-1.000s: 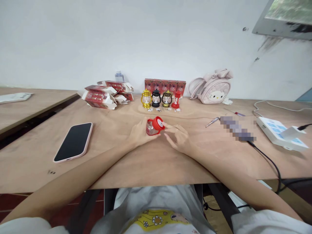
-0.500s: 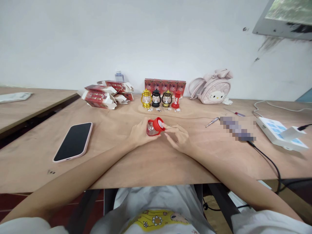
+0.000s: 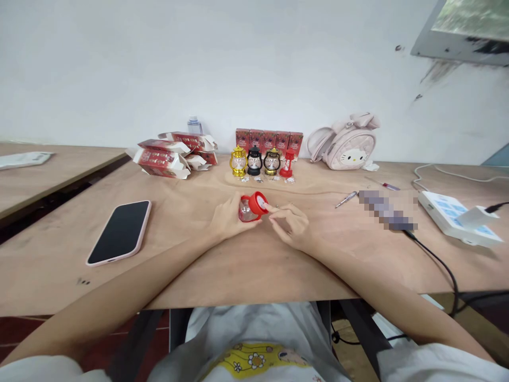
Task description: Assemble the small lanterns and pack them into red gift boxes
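Observation:
My left hand (image 3: pixel 228 218) is closed around a small red lantern (image 3: pixel 247 211) with a clear, see-through body. The lantern lies tilted over, its round red base with a pale centre turned toward the right and toward me. With its index finger stretched out, my right hand (image 3: pixel 292 225) touches the pale centre of that base. The thumb of this hand is apart from the index finger, and no object shows in its grasp. My left fingers hide part of the lantern's far side.
Behind my hands stand a gold lantern (image 3: pixel 239 161), two dark ones and another red lantern (image 3: pixel 287 163), before several red boxes (image 3: pixel 269 139). Opened cartons (image 3: pixel 163 159) lie left of them. A phone (image 3: pixel 120 232), pink bag (image 3: pixel 352 146), screwdriver (image 3: pixel 345 199) and power strip (image 3: pixel 457 217) surround the work area.
My right index finger has shifted slightly on the lantern's base, and its thumb sits a little nearer the index finger. The left hand keeps its hold.

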The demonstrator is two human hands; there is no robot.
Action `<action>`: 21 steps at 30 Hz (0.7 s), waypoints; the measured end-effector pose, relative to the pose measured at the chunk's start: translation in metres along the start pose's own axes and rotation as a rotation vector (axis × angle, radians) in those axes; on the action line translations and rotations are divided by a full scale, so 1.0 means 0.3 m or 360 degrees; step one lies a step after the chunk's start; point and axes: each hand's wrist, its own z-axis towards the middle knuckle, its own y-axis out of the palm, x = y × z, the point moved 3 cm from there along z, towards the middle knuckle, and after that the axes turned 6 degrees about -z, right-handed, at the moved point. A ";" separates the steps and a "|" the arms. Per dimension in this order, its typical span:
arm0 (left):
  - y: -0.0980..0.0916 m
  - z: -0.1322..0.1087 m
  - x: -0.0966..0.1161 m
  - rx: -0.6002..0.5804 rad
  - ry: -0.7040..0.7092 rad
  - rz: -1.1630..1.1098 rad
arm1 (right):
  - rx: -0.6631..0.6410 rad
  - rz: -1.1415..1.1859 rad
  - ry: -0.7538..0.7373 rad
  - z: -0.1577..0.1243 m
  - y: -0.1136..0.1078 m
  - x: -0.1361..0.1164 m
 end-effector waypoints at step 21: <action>0.001 -0.001 -0.002 0.0019 0.0008 0.0017 | -0.0041 0.0026 -0.0009 -0.001 0.002 0.004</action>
